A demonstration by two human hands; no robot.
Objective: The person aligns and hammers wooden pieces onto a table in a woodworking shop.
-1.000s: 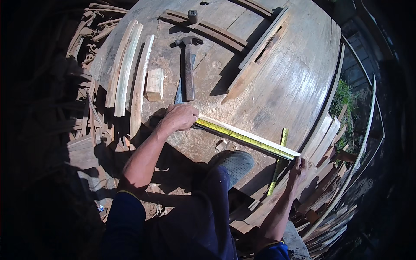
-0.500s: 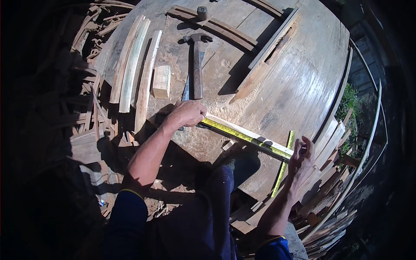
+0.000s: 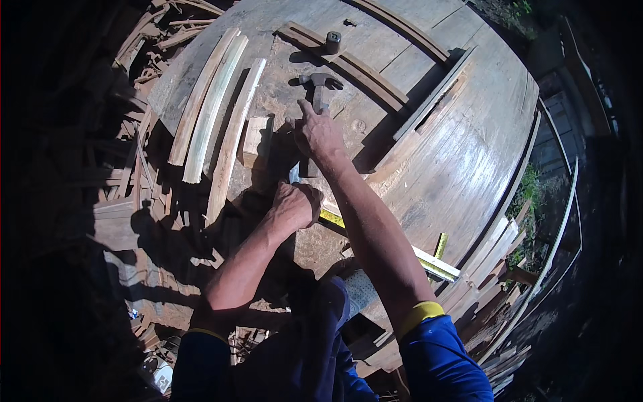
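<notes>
My left hand (image 3: 297, 205) is closed around the left end of a narrow pale wooden strip (image 3: 429, 258) and the yellow tape measure (image 3: 332, 218) lying along it. My right arm crosses over the strip and hides its middle. My right hand (image 3: 320, 136) is over the handle of a claw hammer (image 3: 321, 83), index finger and thumb apart; whether it touches the handle I cannot tell. The hammer lies on the wooden tabletop (image 3: 462, 161), its head pointing away from me. A flat bluish strip (image 3: 295, 173) shows beside the handle's lower end.
Left of the hammer are a short wooden block (image 3: 256, 144) and several long pale slats (image 3: 218, 107). Beyond it stand a small dark metal block (image 3: 333, 42) and brown wooden rails (image 3: 362, 74). A raised board (image 3: 429, 100) lies to the right. Scrap wood surrounds the table.
My right hand has left the right end of the strip and reached up and left to the hammer. My left hand keeps its hold. The whole view has shifted slightly.
</notes>
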